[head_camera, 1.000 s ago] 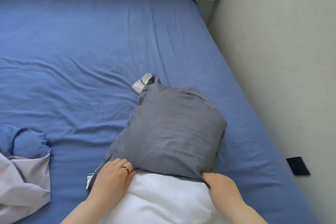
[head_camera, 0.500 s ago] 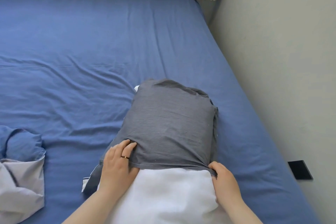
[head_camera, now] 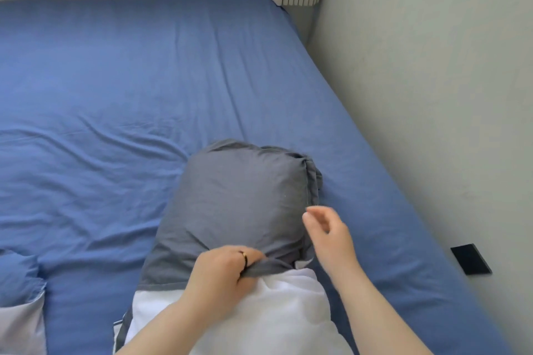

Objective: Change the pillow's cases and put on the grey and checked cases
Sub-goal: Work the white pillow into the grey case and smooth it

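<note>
Presently, a soft white pillow (head_camera: pixel 277 314) lies on the bed's wrinkled blue sheet (head_camera: pixel 144 95), its far half sheathed in a matte grey case (head_camera: pixel 242 199) of thin, creased woven cloth, bulging into a rounded block. The case's open hem runs across the pillow's middle; the near half is bare. The left hand (head_camera: pixel 222 271), wearing a ring, is closed in a fist on a bunched fold of the grey hem. The right hand (head_camera: pixel 328 236) hovers beside the case's right edge, fingers loosely spread, gripping nothing. A crumpled blue and pale cloth (head_camera: pixel 20 305) lies at the left edge. A flat black object (head_camera: pixel 470 259) sits by the wall.
</note>
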{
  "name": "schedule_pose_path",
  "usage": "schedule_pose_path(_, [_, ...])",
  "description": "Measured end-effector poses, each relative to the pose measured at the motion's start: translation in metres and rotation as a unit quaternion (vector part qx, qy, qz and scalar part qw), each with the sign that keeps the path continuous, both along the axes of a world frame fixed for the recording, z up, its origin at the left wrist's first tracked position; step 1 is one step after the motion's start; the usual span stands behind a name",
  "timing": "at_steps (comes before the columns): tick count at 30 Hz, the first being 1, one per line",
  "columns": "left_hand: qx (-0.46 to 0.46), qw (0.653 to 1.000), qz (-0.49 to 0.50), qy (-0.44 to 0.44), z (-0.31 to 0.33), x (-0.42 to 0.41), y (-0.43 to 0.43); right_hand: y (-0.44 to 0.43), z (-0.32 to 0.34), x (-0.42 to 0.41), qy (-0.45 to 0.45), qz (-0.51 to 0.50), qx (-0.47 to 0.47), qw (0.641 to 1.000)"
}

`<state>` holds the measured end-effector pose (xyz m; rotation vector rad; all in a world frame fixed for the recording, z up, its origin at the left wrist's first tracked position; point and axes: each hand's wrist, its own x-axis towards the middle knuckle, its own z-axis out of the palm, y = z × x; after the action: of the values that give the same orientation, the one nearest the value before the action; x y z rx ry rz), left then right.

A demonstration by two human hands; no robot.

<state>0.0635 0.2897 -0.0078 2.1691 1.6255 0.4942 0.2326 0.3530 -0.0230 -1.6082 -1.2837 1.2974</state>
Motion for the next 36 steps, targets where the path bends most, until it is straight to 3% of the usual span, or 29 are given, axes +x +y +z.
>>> schedule_pose_path(2, [-0.003,0.999,-0.043,0.021,-0.005,0.004,-0.009,0.018,-0.009,0.003,-0.023,-0.044,-0.066,0.997])
schedule_pose_path(6, [-0.089,0.992,-0.07,0.062,-0.008,0.01,-0.021,0.047,-0.023,-0.011,-0.025,-0.027,-0.139,0.99])
schedule_pose_path(11, [-0.23,0.972,-0.041,-0.012,-0.012,-0.003,-0.02,0.068,-0.022,-0.026,-0.089,-0.018,-0.077,0.993])
schedule_pose_path(15, [-0.271,0.958,-0.025,-0.088,-0.006,-0.013,-0.008,0.075,-0.017,-0.041,-0.151,0.088,-0.059,0.983])
schedule_pose_path(19, [-0.402,0.889,-0.042,-0.214,0.002,-0.03,0.016,0.067,-0.017,-0.048,-0.126,0.116,-0.044,0.984])
schedule_pose_path(20, [-0.377,0.89,0.004,-0.257,0.005,-0.032,0.025,0.064,-0.016,-0.049,-0.12,0.12,-0.033,0.985])
schedule_pose_path(22, [-0.216,0.923,0.168,-0.27,0.005,-0.035,0.047,0.054,-0.015,-0.051,-0.113,0.122,-0.007,0.986])
schedule_pose_path(24, [-0.065,0.943,0.285,-0.16,0.011,-0.03,0.073,0.042,-0.014,-0.057,-0.103,0.128,0.018,0.986])
schedule_pose_path(25, [-0.035,0.948,0.303,-0.092,0.015,-0.025,0.083,0.036,-0.014,-0.06,-0.097,0.134,0.026,0.986])
schedule_pose_path(27, [-0.027,0.959,0.278,0.046,0.011,-0.015,0.096,0.03,-0.016,-0.062,-0.093,0.143,0.033,0.985])
schedule_pose_path(29, [-0.004,0.963,0.243,0.115,0.001,-0.005,0.1,0.029,-0.018,-0.058,-0.097,0.156,0.04,0.982])
schedule_pose_path(32, [0.029,0.965,0.213,0.15,-0.011,-0.001,0.093,0.029,-0.021,-0.051,-0.094,0.157,0.031,0.983])
schedule_pose_path(36, [0.05,0.969,0.227,0.086,-0.022,-0.006,0.078,0.026,-0.031,-0.043,-0.094,0.074,0.049,0.992])
